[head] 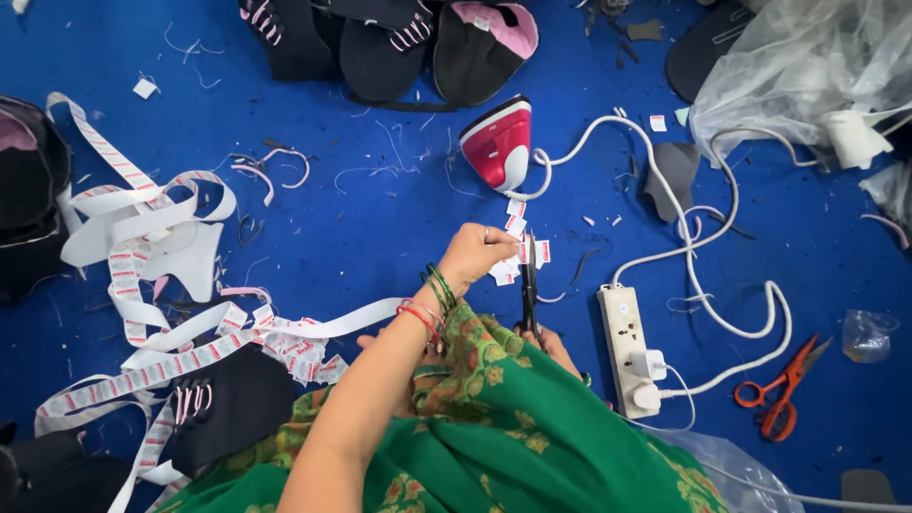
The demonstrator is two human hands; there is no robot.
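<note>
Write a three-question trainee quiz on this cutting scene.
1. True or false: the left hand pinches the white label strip.
2. Which tool does the right hand work: (a) black scissors, (b) orange scissors, (c) iron?
3. What is plugged into the white power strip?

Key: 1 true. 2 a. 3 a white plug with a white cord.

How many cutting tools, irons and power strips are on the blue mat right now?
Scissors: 2, black pair in the right hand, orange pair lying free
Iron: 1
Power strip: 1
Total: 4
</note>
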